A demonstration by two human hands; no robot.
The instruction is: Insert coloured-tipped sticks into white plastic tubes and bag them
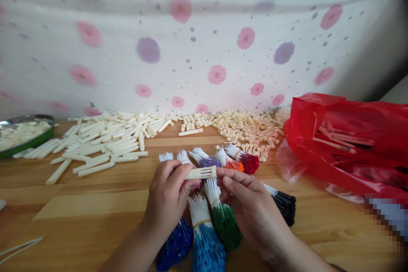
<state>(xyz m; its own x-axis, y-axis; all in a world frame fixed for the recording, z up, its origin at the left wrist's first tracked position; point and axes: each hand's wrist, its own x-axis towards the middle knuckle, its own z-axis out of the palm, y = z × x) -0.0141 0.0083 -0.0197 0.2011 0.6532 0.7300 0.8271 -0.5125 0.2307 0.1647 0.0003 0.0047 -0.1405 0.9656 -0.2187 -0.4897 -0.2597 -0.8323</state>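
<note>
My left hand (167, 197) pinches a cream plastic tube (200, 173) and holds it level just above the wooden table (95, 208). My right hand (245, 199) has its fingertips closed on the tube's right end. Under both hands lie bundles of thin white sticks with coloured tips: dark blue (175, 244), light blue (205, 242), green (225, 221), black (283, 204), purple (207, 160), orange (234, 163) and red (248, 162).
A heap of long cream tubes (105, 142) lies at the back left, beside a green-rimmed metal tray (24, 134). Small cream ribbed parts (245, 129) are piled at the back middle. A red plastic bag (347, 144) sits at right. A flowered cloth (191, 55) hangs behind.
</note>
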